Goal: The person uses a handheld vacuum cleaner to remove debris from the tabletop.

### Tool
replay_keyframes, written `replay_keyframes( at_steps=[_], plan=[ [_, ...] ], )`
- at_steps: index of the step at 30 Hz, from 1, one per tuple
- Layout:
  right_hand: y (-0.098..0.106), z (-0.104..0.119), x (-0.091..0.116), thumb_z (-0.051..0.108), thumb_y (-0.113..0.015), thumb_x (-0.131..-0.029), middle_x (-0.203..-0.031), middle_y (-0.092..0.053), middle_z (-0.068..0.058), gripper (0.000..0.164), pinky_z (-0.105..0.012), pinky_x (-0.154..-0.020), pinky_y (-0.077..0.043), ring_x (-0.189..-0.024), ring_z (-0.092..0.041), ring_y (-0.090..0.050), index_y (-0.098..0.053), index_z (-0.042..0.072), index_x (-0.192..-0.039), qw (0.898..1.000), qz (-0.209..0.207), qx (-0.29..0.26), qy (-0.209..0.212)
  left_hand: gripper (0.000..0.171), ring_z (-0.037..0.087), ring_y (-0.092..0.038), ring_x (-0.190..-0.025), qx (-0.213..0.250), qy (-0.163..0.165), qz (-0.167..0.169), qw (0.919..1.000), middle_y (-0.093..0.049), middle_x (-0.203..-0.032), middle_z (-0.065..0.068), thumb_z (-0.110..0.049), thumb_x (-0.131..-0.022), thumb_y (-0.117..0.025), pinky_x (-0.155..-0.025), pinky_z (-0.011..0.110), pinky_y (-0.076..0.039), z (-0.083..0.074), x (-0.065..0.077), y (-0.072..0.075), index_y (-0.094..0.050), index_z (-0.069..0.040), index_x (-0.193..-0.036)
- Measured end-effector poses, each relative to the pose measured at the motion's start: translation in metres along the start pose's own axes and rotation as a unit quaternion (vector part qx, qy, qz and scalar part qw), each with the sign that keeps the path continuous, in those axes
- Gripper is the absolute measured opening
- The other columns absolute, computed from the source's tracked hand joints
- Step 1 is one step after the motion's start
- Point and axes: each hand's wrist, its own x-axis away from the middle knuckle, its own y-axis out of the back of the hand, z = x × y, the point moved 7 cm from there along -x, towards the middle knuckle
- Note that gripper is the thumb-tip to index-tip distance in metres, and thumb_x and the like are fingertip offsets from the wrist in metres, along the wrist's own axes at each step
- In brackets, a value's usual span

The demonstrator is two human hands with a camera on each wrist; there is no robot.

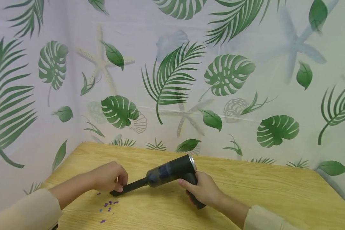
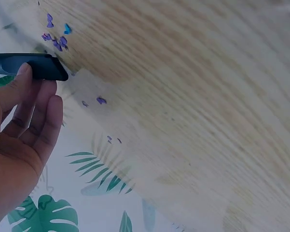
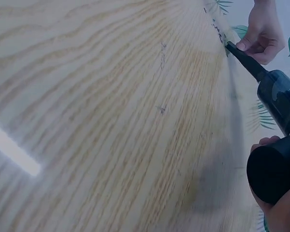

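Observation:
A black handheld vacuum cleaner (image 1: 169, 171) with a clear dust cup and a long narrow nozzle (image 1: 135, 185) spans the space between both hands. My right hand (image 1: 205, 190) grips its handle, fingers wrapped round it. Near the tip, my left hand (image 1: 110, 177) pinches the nozzle between thumb and fingers; the left wrist view shows the thumb (image 2: 23, 70) on top of it. The slanted nozzle tip (image 2: 58, 70) is low over the table. Small purple paper bits (image 1: 110, 203) and a blue bit (image 1: 100, 210) lie just in front of the tip.
The wooden table (image 1: 247, 198) carries the scattered bits, with a few more purple ones (image 2: 101, 100) on the other side of the nozzle. A white curtain (image 1: 172, 80) printed with green leaves and starfish hangs along the table's back and left edges.

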Motion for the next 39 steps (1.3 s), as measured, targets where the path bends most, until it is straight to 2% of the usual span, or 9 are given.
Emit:
replay_keyframes(
  at_steps=[7, 12, 14, 16, 20, 23, 28, 34, 39],
  plan=[
    [-0.012, 0.011, 0.002, 0.039, -0.066, -0.096, -0.068, -0.061, -0.005, 0.041, -0.029, -0.048, -0.051, -0.05, -0.014, -0.058, -0.057, -0.001, -0.095, 0.999, 0.032, 0.003, 0.03, 0.019, -0.002, -0.056, -0.056, 0.062, 0.033, 0.083, 0.9941, -0.064, -0.068, -0.013, -0.003, -0.077, -0.083, -0.059, 0.019, -0.05, -0.001, 0.016, -0.004, -0.069, -0.016, -0.076],
    [-0.012, 0.018, 0.008, 0.038, -0.067, -0.095, -0.069, -0.062, -0.004, 0.04, -0.029, -0.048, -0.051, -0.051, -0.014, -0.057, -0.059, -0.001, -0.098, 0.997, 0.06, 0.012, 0.043, 0.021, 0.002, -0.06, -0.048, 0.15, 0.091, 0.193, 0.9654, -0.066, -0.061, -0.006, 0.005, -0.073, -0.082, -0.053, 0.021, -0.054, -0.01, 0.023, -0.018, -0.068, -0.011, -0.072],
    [-0.007, 0.018, 0.011, 0.037, -0.068, -0.095, -0.069, -0.063, -0.005, 0.038, -0.03, -0.048, -0.052, -0.051, -0.015, -0.058, -0.059, 0.0, -0.099, 0.996, 0.069, 0.017, 0.047, 0.02, 0.003, -0.061, -0.047, 0.175, 0.101, 0.222, 0.9538, -0.066, -0.061, -0.004, 0.005, -0.073, -0.082, -0.053, 0.021, -0.055, -0.017, 0.023, -0.024, -0.068, -0.009, -0.072],
    [0.001, 0.016, 0.015, 0.035, -0.068, -0.095, -0.069, -0.063, -0.005, 0.037, -0.031, -0.047, -0.052, -0.05, -0.015, -0.058, -0.059, -0.001, -0.098, 0.996, 0.073, 0.018, 0.046, 0.019, 0.002, -0.062, -0.049, 0.192, 0.089, 0.229, 0.9503, -0.066, -0.063, -0.005, 0.004, -0.074, -0.083, -0.054, 0.022, -0.056, -0.025, 0.018, -0.028, -0.068, -0.007, -0.073],
    [0.028, 0.009, 0.017, 0.035, -0.068, -0.095, -0.068, -0.063, -0.007, 0.038, -0.032, -0.047, -0.053, -0.05, -0.016, -0.058, -0.058, -0.002, -0.095, 0.997, 0.059, 0.03, 0.034, 0.015, -0.002, -0.061, -0.054, 0.155, 0.01, 0.157, 0.9752, -0.066, -0.066, -0.008, -0.001, -0.075, -0.083, -0.056, 0.019, -0.054, -0.037, -0.003, -0.026, -0.071, -0.009, -0.075],
    [0.044, 0.006, 0.013, 0.037, -0.067, -0.095, -0.068, -0.063, -0.01, 0.041, -0.032, -0.048, -0.053, -0.049, -0.016, -0.058, -0.057, -0.003, -0.094, 0.999, 0.025, 0.042, 0.019, 0.012, -0.003, -0.059, -0.061, 0.062, -0.025, 0.066, 0.9956, -0.067, -0.07, -0.01, -0.004, -0.077, -0.082, -0.059, 0.018, -0.051, -0.036, -0.022, -0.017, -0.074, -0.012, -0.078],
    [0.042, 0.007, 0.001, 0.041, -0.068, -0.094, -0.068, -0.063, -0.014, 0.044, -0.031, -0.048, -0.052, -0.048, -0.015, -0.057, -0.057, -0.002, -0.09, 0.999, -0.02, 0.04, -0.001, 0.012, 0.003, -0.06, -0.066, -0.03, -0.004, 0.0, 0.9995, -0.068, -0.071, -0.007, -0.001, -0.078, -0.081, -0.061, 0.02, -0.051, -0.023, -0.035, -0.003, -0.075, -0.011, -0.076],
    [0.024, 0.011, -0.001, 0.04, -0.069, -0.093, -0.066, -0.063, -0.011, 0.043, -0.03, -0.047, -0.052, -0.047, -0.015, -0.057, -0.058, -0.001, -0.088, 0.999, 0.001, 0.032, 0.008, 0.016, 0.001, -0.057, -0.059, 0.012, 0.036, 0.061, 0.9974, -0.066, -0.065, -0.008, -0.001, -0.075, -0.084, -0.059, 0.02, -0.05, -0.013, -0.022, -0.004, -0.073, -0.012, -0.074],
    [0.014, 0.012, 0.005, 0.038, -0.069, -0.094, -0.066, -0.063, -0.008, 0.041, -0.032, -0.047, -0.053, -0.048, -0.015, -0.057, -0.058, -0.002, -0.09, 0.998, 0.05, 0.024, 0.022, 0.021, 0.001, -0.059, -0.052, 0.095, 0.07, 0.173, 0.9778, -0.067, -0.058, -0.005, 0.002, -0.074, -0.083, -0.054, 0.017, -0.049, -0.018, -0.004, -0.021, -0.071, -0.014, -0.07]
  ],
)
